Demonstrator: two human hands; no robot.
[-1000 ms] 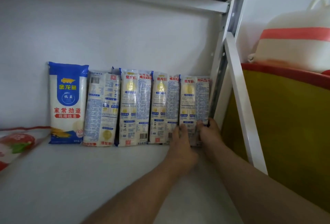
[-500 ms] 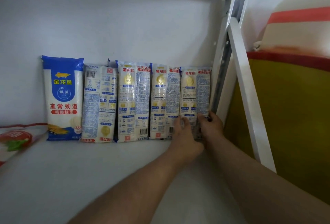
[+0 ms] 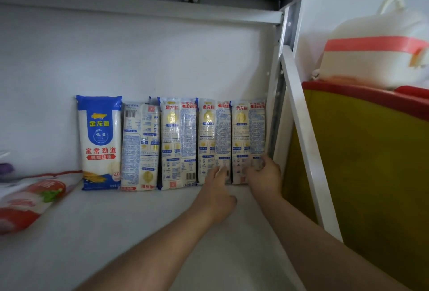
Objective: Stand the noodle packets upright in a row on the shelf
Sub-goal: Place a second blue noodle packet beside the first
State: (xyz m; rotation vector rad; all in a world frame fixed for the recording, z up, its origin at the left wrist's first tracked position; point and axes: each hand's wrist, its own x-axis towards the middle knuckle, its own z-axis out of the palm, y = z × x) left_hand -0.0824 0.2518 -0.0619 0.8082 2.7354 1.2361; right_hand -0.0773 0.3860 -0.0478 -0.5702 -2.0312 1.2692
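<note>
Head view: packet [image 3: 99, 142] reads 金龙鱼.

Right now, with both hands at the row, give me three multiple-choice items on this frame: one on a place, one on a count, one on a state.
1. Where does the right hand rest?
A. On the rightmost packet, by the shelf post
B. On the red bag
C. On the blue-fronted packet

2. How many noodle packets stand along the back wall?
A. Three
B. Five
C. Seven

3. How does the blue-fronted packet stand?
A. Flat on the shelf
B. Tipped forward onto the shelf edge
C. Upright, printed front facing out

Key:
1 A: its fingers lie on the lower part of the last packet at the right end, while the left hand touches the packet next to it.
2 B: five stand side by side.
3 C: it stands at the row's left end with its front label showing.
</note>
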